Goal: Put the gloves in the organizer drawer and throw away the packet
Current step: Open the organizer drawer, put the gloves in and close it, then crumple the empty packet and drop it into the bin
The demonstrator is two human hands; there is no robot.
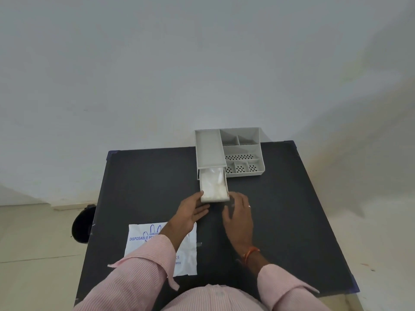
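A grey organizer (pixel 210 149) stands at the far middle of the black table (pixel 292 209). Its drawer (pixel 214 199) is pulled out toward me, and clear plastic gloves (pixel 213 184) lie inside it. My left hand (pixel 190 211) rests against the drawer's front left corner, fingers spread and holding nothing. My right hand (pixel 239 214) hovers just right of the drawer front, fingers apart and empty. The white glove packet (pixel 143 241) with blue print lies flat near the table's front left, partly under my left forearm.
The organizer's right half has several open compartments (pixel 243 153), some with perforated floors. A dark round object (pixel 82 225) sits on the floor left of the table. A white wall rises behind the table.
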